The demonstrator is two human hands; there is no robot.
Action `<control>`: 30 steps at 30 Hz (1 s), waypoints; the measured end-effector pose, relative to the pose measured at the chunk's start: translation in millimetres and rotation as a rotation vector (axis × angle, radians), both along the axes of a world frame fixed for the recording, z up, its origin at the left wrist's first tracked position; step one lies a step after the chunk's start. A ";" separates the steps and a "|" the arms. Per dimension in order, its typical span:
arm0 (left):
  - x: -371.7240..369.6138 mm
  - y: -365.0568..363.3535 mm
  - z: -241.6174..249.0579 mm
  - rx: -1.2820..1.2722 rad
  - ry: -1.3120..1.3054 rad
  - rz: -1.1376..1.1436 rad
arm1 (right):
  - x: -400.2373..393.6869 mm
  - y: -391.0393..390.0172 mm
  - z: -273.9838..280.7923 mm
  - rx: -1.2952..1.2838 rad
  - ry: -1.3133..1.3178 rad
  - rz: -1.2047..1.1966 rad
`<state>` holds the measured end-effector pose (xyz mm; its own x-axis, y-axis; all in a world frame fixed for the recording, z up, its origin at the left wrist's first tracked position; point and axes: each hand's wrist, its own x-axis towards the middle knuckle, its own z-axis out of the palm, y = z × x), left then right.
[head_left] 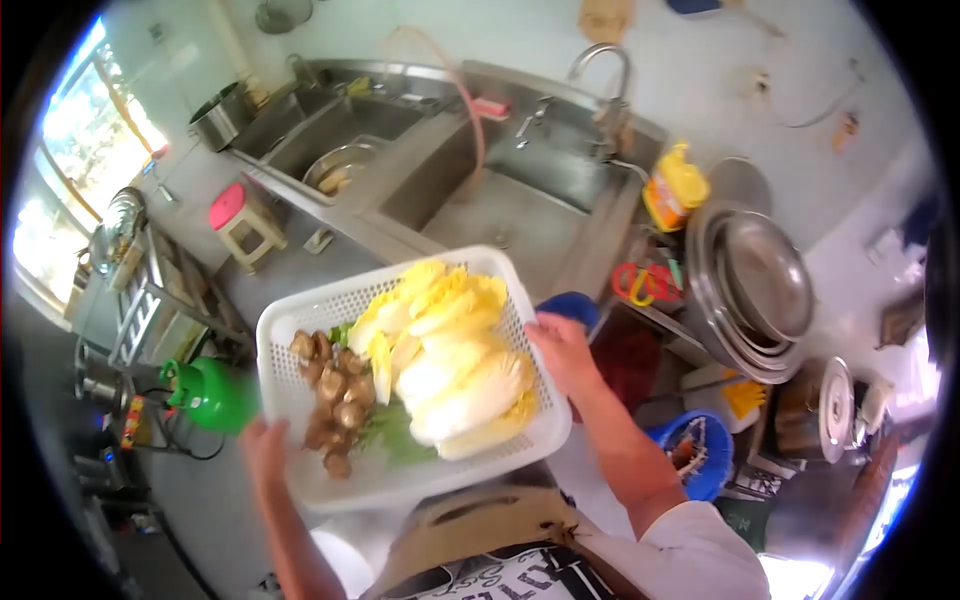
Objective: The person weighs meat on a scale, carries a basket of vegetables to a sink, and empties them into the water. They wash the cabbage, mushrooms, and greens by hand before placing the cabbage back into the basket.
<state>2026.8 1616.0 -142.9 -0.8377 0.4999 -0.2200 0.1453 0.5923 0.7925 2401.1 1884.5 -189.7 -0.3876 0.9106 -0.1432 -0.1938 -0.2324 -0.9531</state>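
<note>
A white perforated plastic basket (390, 292) is held up in front of my body, slightly tilted. In it lie napa cabbages (465, 385) with yellow-white leaves, a heap of brown mushrooms (345, 390) on the left, and some green leafy vegetables (397, 436) near the front. My left hand (266, 450) grips the basket's left side, its fingers partly hidden and a little blurred. On the right, my right hand (563, 350) is closed round the rim, with the thumb side showing and the other fingers hidden beneath.
Beyond the basket is a steel sink (500, 205) with a faucet (605, 75). A metal bowl (343, 168) sits in the left basin. Steel basins (765, 275) lean at right above a blue bucket (705, 450). A stool (245, 225) and green gas cylinder (205, 395) stand at left.
</note>
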 end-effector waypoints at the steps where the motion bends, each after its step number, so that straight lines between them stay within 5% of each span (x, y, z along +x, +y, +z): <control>1: -11.3 14.2 7.1 -0.033 -0.045 0.022 | -13.9 24.4 -1.6 -0.034 -0.029 -0.016; 3: -40.9 56.8 3.9 -0.080 0.032 -0.034 | -43.8 69.3 29.8 -0.076 -0.131 -0.031; 5: -34.8 104.8 14.5 0.108 -0.061 0.085 | -73.9 123.9 13.8 -0.027 -0.179 -0.055; 11: -70.4 220.8 -20.2 0.130 -0.020 -0.050 | -113.5 242.5 -18.2 0.105 -0.396 -0.075; 14: -84.1 269.5 -36.3 0.148 0.017 -0.107 | -108.0 261.6 -40.3 0.133 -0.516 -0.042; 17: -127.9 306.5 -73.6 0.115 0.017 -0.201 | -125.5 279.1 -3.9 0.131 -0.721 -0.031; 18: -124.7 320.0 -48.0 0.067 -0.059 -0.197 | -132.9 272.9 10.8 0.096 -0.805 -0.020; 21: -137.4 329.5 -29.3 0.014 -0.113 -0.290 | -139.0 262.0 35.9 0.257 -0.989 0.168; 24: -152.3 343.3 -25.0 -0.015 -0.141 -0.386 | -166.9 240.6 79.4 0.945 -1.195 0.379; 27: -150.9 360.9 -28.4 -0.037 -0.122 -0.412 | -179.6 236.6 66.9 1.032 -1.046 0.895; 30: -131.0 367.0 -16.8 -0.078 -0.160 -0.370 | -180.5 263.8 49.2 1.162 -1.233 0.994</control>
<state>1895.8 1983.0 -159.7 -0.5565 0.7378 -0.3820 0.2389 0.5825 0.7769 2220.6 2148.4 -140.5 -0.9088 0.3059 -0.2837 0.3658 0.9112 -0.1895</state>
